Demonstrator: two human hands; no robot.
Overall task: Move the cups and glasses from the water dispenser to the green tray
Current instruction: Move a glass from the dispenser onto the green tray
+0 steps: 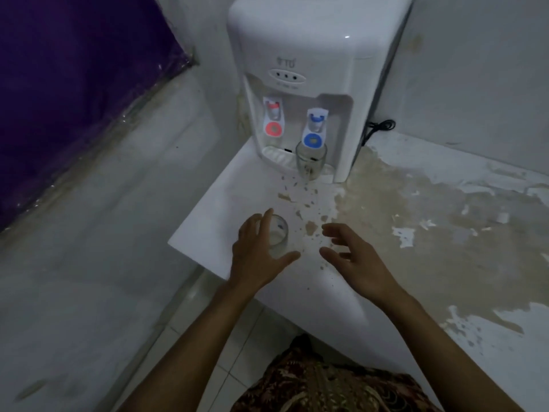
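Fingers (266, 221) of your left hand (257, 252) spread around the near glass (279, 236); right hand (353, 257) open beside it on the desk (225, 200).

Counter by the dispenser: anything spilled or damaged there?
Yes. The counter is blotched brown, looking stained or peeling, with flecks scattered from the glass under the blue tap toward both hands. No glass has tipped over.
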